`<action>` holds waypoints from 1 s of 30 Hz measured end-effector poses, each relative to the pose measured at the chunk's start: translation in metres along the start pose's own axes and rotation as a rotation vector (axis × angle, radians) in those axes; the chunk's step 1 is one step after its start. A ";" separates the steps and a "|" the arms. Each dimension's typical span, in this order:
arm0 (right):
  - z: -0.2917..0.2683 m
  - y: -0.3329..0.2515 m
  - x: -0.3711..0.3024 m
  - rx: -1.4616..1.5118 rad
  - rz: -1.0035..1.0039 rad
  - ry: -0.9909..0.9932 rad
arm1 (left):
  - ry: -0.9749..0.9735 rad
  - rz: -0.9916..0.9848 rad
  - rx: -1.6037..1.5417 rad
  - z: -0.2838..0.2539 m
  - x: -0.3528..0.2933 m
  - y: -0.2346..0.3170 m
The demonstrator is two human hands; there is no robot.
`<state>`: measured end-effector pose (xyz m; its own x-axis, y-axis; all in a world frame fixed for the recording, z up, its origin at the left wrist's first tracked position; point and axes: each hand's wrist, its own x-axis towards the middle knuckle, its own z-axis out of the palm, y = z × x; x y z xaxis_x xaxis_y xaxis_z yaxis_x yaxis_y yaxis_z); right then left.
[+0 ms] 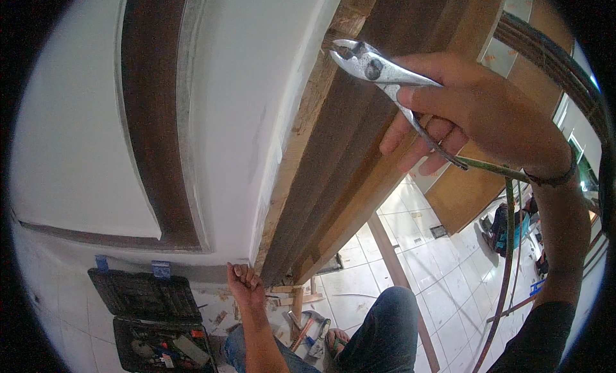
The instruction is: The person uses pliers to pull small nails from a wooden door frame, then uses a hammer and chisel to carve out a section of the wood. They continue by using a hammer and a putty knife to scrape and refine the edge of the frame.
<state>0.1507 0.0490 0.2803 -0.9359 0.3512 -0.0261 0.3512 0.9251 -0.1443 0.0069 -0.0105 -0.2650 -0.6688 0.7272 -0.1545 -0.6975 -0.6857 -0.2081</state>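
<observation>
Pliers (373, 70), silver, lie in the upper part of the view beside the pale wooden edge (305, 132) of a brown frame (350, 110). Their long axis runs obliquely, nose to the upper left at that edge, handles spread toward the lower right; whether the nose grips the wood cannot be told. The right hand (471, 106) grasps the handles between thumb and partly extended fingers. The left hand (245, 284), fingers clenched, is near the frame's lower end, above an open black tool case (144, 297).
</observation>
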 end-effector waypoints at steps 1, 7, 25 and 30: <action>0.001 0.000 0.000 0.000 0.003 0.001 | 0.001 -0.003 0.001 0.000 0.000 -0.001; 0.008 0.002 0.000 -0.018 -0.001 0.063 | -0.020 0.013 0.022 0.000 0.000 -0.001; 0.076 0.032 0.024 -0.004 -0.115 0.490 | 0.113 0.111 0.176 0.002 -0.002 0.012; 0.122 0.053 0.053 0.008 -0.165 0.830 | 0.250 0.174 0.255 0.015 -0.007 0.002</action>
<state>0.1170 0.0989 0.1507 -0.6514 0.2069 0.7300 0.2090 0.9738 -0.0895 0.0065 -0.0177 -0.2498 -0.7212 0.5633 -0.4031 -0.6419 -0.7623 0.0831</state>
